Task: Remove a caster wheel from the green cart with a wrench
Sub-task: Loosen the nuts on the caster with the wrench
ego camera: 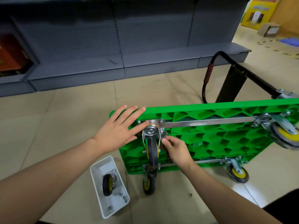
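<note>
The green cart lies upside down on the floor, its ribbed underside facing me. A caster wheel with a black tyre and yellow hub stands on a metal plate at the cart's near left corner. My left hand lies flat with straight fingers on the cart's left edge, fingertips touching the caster plate. My right hand pinches a metal wrench whose head sits at a bolt on the plate's right side. Three other casters remain on the cart, one of them at the near edge.
A white tray at lower left holds a loose caster and several nuts. A single nut lies on the floor. The cart's black handle is folded at the back. Grey shelving with another wrench stands behind.
</note>
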